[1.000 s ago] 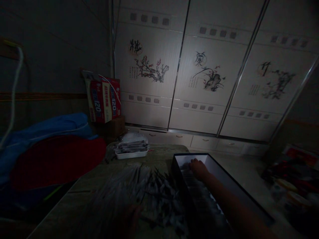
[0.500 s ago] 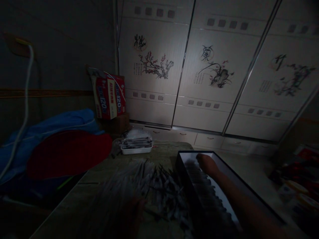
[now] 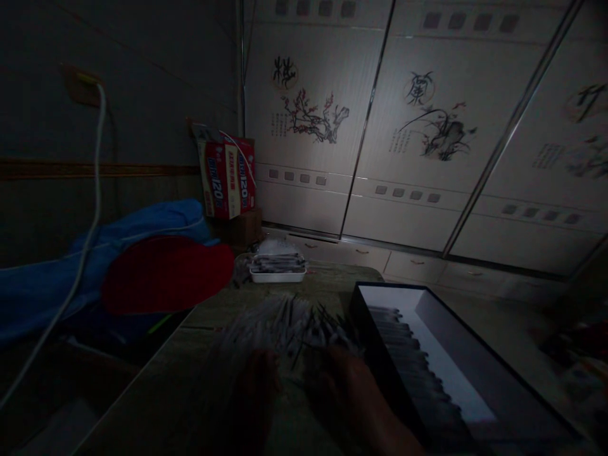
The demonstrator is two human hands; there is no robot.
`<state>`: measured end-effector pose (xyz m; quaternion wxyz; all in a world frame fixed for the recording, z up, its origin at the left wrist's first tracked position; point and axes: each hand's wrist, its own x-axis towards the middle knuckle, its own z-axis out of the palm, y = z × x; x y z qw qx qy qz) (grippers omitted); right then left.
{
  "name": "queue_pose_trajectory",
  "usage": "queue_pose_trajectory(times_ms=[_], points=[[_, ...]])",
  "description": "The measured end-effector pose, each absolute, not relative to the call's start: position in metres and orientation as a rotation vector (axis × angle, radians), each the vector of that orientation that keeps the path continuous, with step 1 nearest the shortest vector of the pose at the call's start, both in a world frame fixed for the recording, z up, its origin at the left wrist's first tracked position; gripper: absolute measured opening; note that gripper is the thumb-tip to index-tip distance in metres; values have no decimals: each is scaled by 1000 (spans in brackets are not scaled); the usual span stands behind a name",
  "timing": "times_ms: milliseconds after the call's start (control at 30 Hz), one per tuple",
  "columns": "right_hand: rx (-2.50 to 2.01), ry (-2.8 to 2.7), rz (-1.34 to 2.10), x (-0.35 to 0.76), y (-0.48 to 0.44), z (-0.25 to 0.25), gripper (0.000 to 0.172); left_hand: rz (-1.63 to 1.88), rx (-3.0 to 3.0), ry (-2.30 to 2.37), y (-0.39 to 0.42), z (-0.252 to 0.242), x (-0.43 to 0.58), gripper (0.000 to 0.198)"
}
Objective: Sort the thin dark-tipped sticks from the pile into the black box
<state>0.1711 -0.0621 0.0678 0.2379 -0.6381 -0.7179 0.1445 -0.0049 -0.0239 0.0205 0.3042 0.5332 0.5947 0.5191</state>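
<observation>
A loose pile of thin, pen-like sticks, some pale and some dark, is spread over the table in front of me. At the near side of the pile is my left hand, its fingers curled; darkness hides whatever they may hold. My right hand reaches over the pile's right part, its fingers too dark and smeared to make out. To its right stands a shallow dark-rimmed box with a white inside. Bundles of similar sticks lie in a row along the box's left side.
A white tray full of sticks sits at the table's far end. Left of the table are a red round-edged item and blue cloth. A red-and-white carton stands before the sliding wardrobe doors. A white cable hangs left.
My right hand has left the far end of the box and come back left to the pile. My left hand stays by the pile. The view has shifted a little left.
</observation>
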Motion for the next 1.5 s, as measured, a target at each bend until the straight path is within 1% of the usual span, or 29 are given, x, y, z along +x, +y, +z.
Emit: queue_pose_trajectory(times_ms=[133, 200, 300, 500, 733, 800, 867, 967, 1067, 1300, 1500], points=[[-1834, -1982, 287, 146, -40, 29, 26, 1396, 1351, 1457, -19, 11, -6, 47], [-1835, -2000, 218, 136, -27, 23, 24, 1389, 1327, 1464, -18, 8, -8, 49], [-1839, -2000, 142, 124, -8, 27, 24, 1392, 1332, 1476, -19, 9, -9, 53], [-1902, -2010, 34, 104, 25, 32, 25, 1400, 1299, 1447, -20, 12, -7, 54], [-1976, -2026, -22, 91, 33, 32, 31, 1419, 1255, 1412, -15, 6, -7, 57], [-1970, -2056, -27, 91, 32, 33, 31, 1404, 1252, 1405, -15, 5, -7, 57], [-1964, -2080, -25, 92, 30, 33, 28, 1397, 1258, 1427, -15, 7, -7, 58], [-1962, -2082, -25, 95, 22, 31, 23, 1420, 1288, 1470, -16, 11, -7, 63], [-1948, -2063, -26, 100, 7, 26, 22, 1430, 1293, 1496, -15, 13, -6, 67], [-1925, -1986, 27, 124, -25, 9, 29, 1427, 1262, 1421, -14, 5, -6, 62], [-1768, -1879, 192, 139, -35, 3, 31, 1409, 1292, 1430, -13, -2, -7, 55]])
